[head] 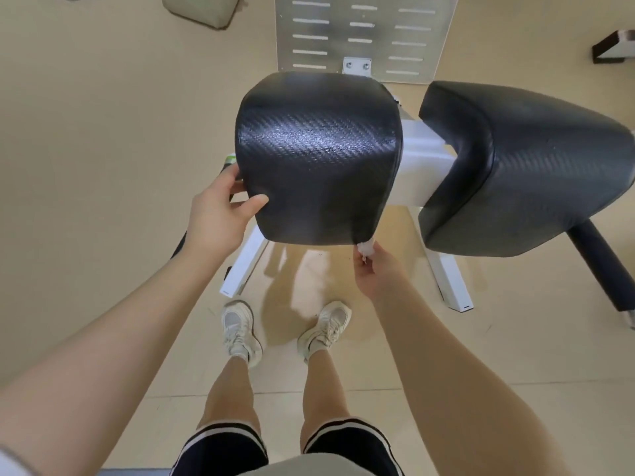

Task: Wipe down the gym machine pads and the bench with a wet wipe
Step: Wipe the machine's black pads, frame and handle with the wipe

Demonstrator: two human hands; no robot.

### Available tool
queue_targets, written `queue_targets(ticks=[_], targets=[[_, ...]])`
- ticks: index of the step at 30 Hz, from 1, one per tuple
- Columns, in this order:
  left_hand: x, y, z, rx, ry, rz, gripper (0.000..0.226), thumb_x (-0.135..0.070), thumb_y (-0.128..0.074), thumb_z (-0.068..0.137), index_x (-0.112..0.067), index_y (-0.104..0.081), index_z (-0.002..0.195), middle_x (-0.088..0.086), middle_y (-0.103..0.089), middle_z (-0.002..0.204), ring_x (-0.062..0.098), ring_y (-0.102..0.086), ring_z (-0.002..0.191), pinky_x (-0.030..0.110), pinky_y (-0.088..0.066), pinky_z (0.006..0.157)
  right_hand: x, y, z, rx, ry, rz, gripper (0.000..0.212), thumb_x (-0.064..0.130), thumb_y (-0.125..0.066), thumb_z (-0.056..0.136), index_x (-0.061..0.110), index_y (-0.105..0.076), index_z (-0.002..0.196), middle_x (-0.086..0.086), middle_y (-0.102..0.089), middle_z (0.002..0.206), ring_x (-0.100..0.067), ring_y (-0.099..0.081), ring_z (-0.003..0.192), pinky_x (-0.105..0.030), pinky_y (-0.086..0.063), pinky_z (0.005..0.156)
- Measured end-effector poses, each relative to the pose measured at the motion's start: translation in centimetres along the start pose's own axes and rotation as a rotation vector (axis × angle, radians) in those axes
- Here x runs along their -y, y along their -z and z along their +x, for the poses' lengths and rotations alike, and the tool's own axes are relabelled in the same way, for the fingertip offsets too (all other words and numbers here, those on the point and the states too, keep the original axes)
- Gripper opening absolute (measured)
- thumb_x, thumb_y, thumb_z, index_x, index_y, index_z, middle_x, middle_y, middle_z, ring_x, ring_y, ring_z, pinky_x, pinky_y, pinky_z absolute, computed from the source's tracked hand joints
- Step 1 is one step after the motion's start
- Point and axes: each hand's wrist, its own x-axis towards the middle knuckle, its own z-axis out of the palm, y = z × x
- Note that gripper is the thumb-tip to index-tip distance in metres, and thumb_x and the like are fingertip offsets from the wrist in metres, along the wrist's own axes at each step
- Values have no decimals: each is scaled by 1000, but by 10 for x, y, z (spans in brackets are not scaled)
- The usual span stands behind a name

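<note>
Bare arms, black shorts – white-striped hems – white sneakers

We see a black pad with a fine woven, carbon-fibre-like pattern and a pale sheen across its top. The second pad beside it is the same black weave. The frame joining them is white, as are its legs. The wipe is white. The floor is plain beige. The metal plate is silver-grey with rows of pale slots. Our shoes are off-white, and our shorts are black with white stripes at the hem.
</note>
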Motion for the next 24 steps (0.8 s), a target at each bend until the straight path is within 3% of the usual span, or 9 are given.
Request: queue_targets(ticks=[4,6,9,11,13,16,18,20,24], targets=[[6,4,2,42,-33,-48,41,-11,-61,85,-21,-54,125,-9,-63,101,-6,-56,83,-7,-35,68,-43,-32,-16,134,-120,255,26,-11,-38,90,2,-49,70,-6,-57,57,-10,-56,52,-12,-49,47],[10,9,5,106,-46,-80,46,-7,-58,86,-24,-52,128,-9,-63,105,-9,-55,85,-5,-36,70,-69,-55,-27,146,-121,215,28,-10,-37,92,5,-49,71,-6,-52,67,-11,-52,61,-12,-50,49],[24,23,9,286,-88,-128,54,4,-47,89,-23,-45,137,-8,-59,122,-4,-55,110,5,-40,91,-99,-94,-45,331,55,-97,21,29,-42,92,27,-52,73,8,-51,76,-2,-47,72,-17,-49,79],[30,37,8,360,-90,-183,53,10,-41,90,-13,-42,138,-3,-55,126,1,-51,116,11,-38,101,-97,-121,-64,517,177,-285,25,55,-44,63,42,-64,55,23,-60,62,-2,-44,83,-32,-36,102],[33,53,6,338,-73,-233,46,12,-39,90,-6,-45,133,0,-55,121,5,-51,114,9,-37,98,-86,-135,-84,568,304,-321,18,54,-49,59,53,-67,58,29,-62,59,-11,-46,92,-35,-35,103],[36,79,4,243,-72,-294,32,5,-41,93,-9,-56,117,-5,-60,109,-1,-57,96,9,-41,91,-59,-131,-114,445,436,-254,19,19,-61,84,6,-72,91,-7,-61,73,-13,-48,72,-27,-44,74],[43,94,5,211,-68,-286,28,2,-44,93,-14,-58,110,-7,-60,105,0,-56,91,10,-41,86,-43,-123,-131,283,758,-607,22,19,-59,88,1,-68,95,-14,-63,80,-11,-48,73,-20,-42,71],[51,107,6,231,-40,-328,26,4,-46,91,-13,-59,106,-4,-59,101,9,-54,88,21,-41,89,-26,-124,-144,150,1220,-1066,21,10,-55,90,9,-68,107,7,-63,92,-6,-51,86,-6,-37,74],[61,117,3,308,14,-332,22,-2,-51,87,-21,-59,95,-7,-60,98,19,-57,94,28,-41,87,5,-154,-136,25,1876,-1897,22,-8,-58,74,0,-64,94,-12,-65,91,-31,-54,82,-35,-49,65]])
